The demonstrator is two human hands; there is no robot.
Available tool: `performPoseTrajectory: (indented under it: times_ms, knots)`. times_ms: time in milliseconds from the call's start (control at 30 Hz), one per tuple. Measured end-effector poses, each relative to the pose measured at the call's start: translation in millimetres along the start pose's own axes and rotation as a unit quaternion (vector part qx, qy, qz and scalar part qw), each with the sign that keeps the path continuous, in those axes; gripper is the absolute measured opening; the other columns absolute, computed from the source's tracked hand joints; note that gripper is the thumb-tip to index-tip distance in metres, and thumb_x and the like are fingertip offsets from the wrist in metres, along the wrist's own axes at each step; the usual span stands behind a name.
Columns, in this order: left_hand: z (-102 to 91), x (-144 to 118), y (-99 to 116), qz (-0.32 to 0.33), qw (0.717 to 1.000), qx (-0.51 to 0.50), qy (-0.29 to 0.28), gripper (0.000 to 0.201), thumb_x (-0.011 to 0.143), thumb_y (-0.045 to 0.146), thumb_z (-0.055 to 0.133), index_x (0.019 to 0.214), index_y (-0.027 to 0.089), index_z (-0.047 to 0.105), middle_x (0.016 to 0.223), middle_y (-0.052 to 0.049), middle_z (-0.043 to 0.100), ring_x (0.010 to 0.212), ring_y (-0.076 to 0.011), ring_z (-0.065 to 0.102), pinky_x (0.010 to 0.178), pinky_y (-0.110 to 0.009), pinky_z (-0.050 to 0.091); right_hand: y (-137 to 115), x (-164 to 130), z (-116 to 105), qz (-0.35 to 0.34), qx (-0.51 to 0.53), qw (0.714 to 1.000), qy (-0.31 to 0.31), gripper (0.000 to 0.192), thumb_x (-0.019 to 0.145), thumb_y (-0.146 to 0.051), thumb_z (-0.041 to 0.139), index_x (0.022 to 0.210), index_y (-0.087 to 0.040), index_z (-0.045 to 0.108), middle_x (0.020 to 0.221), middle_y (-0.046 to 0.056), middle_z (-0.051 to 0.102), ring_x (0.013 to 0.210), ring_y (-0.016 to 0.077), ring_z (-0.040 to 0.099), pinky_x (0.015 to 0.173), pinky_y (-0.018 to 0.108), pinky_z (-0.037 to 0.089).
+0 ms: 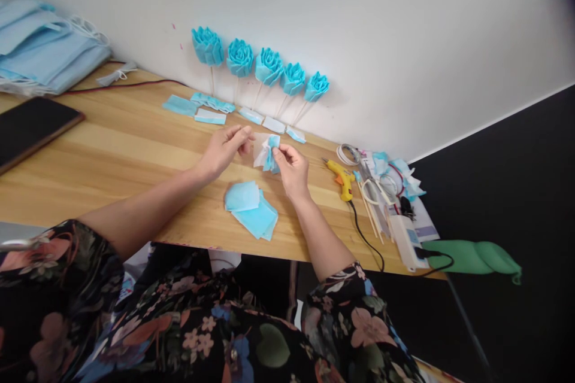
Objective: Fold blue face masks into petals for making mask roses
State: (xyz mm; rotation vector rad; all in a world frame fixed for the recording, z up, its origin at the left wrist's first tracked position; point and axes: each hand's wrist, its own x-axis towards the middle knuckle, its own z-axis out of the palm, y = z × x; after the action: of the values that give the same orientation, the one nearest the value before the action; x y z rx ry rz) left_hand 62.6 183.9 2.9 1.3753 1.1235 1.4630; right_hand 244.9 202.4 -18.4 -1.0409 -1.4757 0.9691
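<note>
Over the table, my right hand pinches a folded piece of blue and white mask fabric between thumb and fingers. On the other side, my left hand has its fingers closed at a sheer white layer of the same piece. What exactly lies between the left fingertips is partly hidden. Below both hands, a small stack of cut blue fabric pieces lies on the wood. Against the wall stand several blue fabric roses on thin sticks, with small blue and white strips lying at their bases.
A yellow glue gun with a black cord rests at the right. Beside it are tape rolls, wooden sticks, scraps and a white power strip. Stacked face masks and a phone lie at the left.
</note>
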Motion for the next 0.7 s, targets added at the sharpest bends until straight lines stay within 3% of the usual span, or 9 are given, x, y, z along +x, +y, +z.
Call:
performPoseTrajectory:
  times_ms: [167,300,467,700]
  knots:
    - [0.7,-5,3,0.052,0.991,0.109,-0.061,0.044,0.092,0.058,0.051,0.073,0.018,0.059,0.07,-0.002,0.063,0.069,-0.0163,0.057,0.067,-0.028,0.044,0,0,0,-0.004,-0.01,1.0,-0.01,0.028,0.081,-0.047,0.071,0.089,-0.02,0.073,0.081,0.001,0.073,0.071,0.0147,0.064,0.071,0.028,0.052]
    - [2.0,-8,2,0.067,0.979,0.159,-0.106,0.048,0.093,0.061,0.047,0.079,0.018,0.063,0.075,-0.003,0.068,0.071,-0.0174,0.06,0.066,-0.028,0.043,-1,-2,1,-0.027,-0.039,0.998,-0.033,0.026,0.084,-0.046,0.068,0.087,-0.021,0.073,0.085,0.002,0.074,0.077,0.0159,0.066,0.075,0.028,0.053]
    - [3.2,-7,-4,0.075,0.972,0.207,-0.079,0.042,0.092,0.055,0.053,0.074,0.018,0.063,0.069,-0.002,0.066,0.066,-0.0156,0.058,0.06,-0.026,0.041,-2,-4,2,-0.074,-0.087,0.993,-0.042,0.022,0.087,-0.043,0.067,0.088,-0.022,0.073,0.087,0.002,0.074,0.08,0.0161,0.066,0.078,0.029,0.053]
    - [2.4,-3,-10,0.039,0.983,0.165,-0.071,0.033,0.091,0.042,0.055,0.068,0.019,0.06,0.066,-0.001,0.064,0.067,-0.0162,0.06,0.061,-0.026,0.045,-3,-4,1,-0.089,-0.102,0.99,-0.044,0.022,0.09,-0.04,0.062,0.088,-0.021,0.073,0.087,0.002,0.073,0.08,0.0161,0.066,0.078,0.029,0.052]
